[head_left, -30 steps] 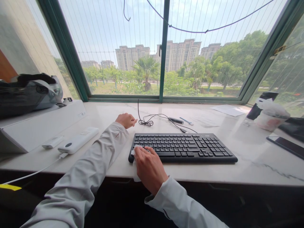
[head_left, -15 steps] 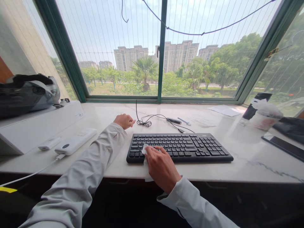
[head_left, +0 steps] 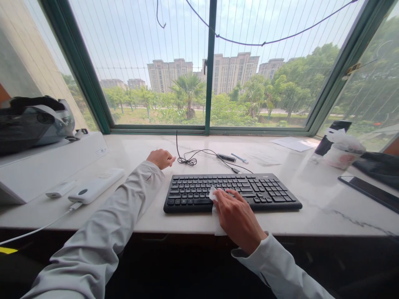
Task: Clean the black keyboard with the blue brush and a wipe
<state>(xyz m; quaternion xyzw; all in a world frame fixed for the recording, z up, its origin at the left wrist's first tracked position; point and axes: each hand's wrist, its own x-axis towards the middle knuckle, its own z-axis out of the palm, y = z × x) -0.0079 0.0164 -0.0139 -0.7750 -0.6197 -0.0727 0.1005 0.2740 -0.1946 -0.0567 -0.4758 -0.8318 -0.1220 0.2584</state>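
A black keyboard (head_left: pixel 187 187) lies on the white marbled counter near its front edge. Over its lower keys, around the space bar, my right hand (head_left: pixel 238 211) presses a white tissue (head_left: pixel 215 218) held in its fingers. Part of that tissue hangs down past the keyboard's front side. My left hand (head_left: pixel 160 158) rests on the counter behind the keyboard's left corner, curled into a loose fist with nothing visible in it. Just right of that fist lies the coiled black cable (head_left: pixel 187 160), its USB plug (head_left: pixel 236 170) close behind the keyboard.
A white power bank (head_left: pixel 95 187) with a cable and a small white device (head_left: pixel 60 189) lie at left, before a white box (head_left: pixel 50 162) bearing a dark headset (head_left: pixel 34 122). At right are a phone (head_left: pixel 370 192), a bagged cup (head_left: pixel 343 153) and papers (head_left: pixel 293 143). A window stands behind.
My right hand has slid rightward along the keyboard's lower rows with the tissue. My left hand stays in place on the counter. The view has shifted slightly.
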